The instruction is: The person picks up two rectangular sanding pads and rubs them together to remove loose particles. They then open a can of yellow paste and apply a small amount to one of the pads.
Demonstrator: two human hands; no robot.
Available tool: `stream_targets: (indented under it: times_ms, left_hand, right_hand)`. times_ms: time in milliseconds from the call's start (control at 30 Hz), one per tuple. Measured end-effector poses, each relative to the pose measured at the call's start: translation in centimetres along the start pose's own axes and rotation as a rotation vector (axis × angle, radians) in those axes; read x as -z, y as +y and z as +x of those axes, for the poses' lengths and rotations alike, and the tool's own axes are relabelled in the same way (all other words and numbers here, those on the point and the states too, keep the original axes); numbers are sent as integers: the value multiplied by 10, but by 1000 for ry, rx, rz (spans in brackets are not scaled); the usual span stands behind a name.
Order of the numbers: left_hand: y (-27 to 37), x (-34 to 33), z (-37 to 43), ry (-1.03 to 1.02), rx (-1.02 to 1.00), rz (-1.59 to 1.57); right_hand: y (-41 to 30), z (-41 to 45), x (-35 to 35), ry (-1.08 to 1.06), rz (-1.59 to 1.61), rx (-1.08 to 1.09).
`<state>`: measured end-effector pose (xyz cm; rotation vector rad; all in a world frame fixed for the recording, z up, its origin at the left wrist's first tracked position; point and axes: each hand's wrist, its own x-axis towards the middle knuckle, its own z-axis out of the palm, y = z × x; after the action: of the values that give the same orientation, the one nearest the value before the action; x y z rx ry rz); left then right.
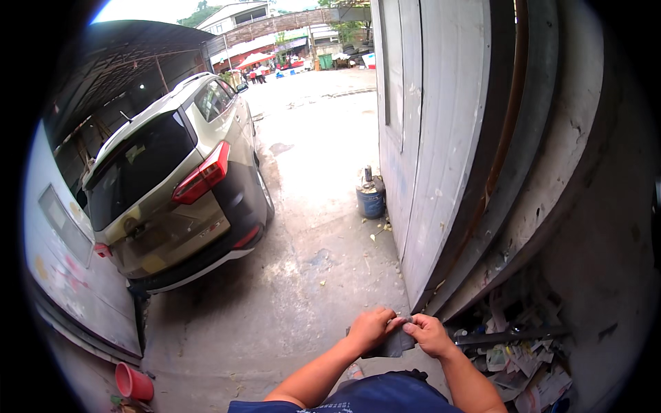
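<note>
Close in front of my body, both hands meet at the top edge of a thin dark grey sheet (392, 347). My left hand (373, 329) grips it with bent fingers and the thumb near its upper corner. Right beside it, my right hand (429, 334) pinches the same edge between thumb and fingers. The sheet hangs below the hands, partly hidden behind the left wrist. Its material is hard to tell, perhaps sandpaper or plastic.
A beige SUV (170, 175) stands ahead on the left, rear towards me. Grey metal door panels (439, 113) rise at right, with a blue bucket (370, 204) beside them. Crumpled paper litter (521, 361) lies at lower right. A red bucket (134, 382) sits at lower left.
</note>
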<state>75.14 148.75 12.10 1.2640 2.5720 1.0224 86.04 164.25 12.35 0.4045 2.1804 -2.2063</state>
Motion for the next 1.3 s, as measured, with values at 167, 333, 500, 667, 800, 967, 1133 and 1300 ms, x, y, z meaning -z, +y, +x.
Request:
stream_targets:
  times_ms: [167,333,500,667,800,967,1133,1300]
  left_hand:
    - [-12,-1,1,-64,-147,-92]
    - [-14,0,0,-132,-102,-68]
    - [-12,10,-1,-117,117,-111]
    - [-35,-1,1,175,245,-176]
    - [-52,-5,11,434,424,-324]
    - [-53,-25,16,628,482,-497]
    - [-40,-31,21,690,439,-513]
    - [-38,-27,21,680,427,-584]
  right_hand:
    - [5,4,5,75,-57,10]
    - [10,6,3,104,-155,40]
    - [12,-3,-4,77,41,-112]
    - [28,-10,1,85,95,-113]
    - [45,-16,-2,148,-32,15]
    - [20,-23,-47,91,-327,253]
    - [23,-14,-56,169,-541,369]
    - [27,-6,-48,325,-168,344]
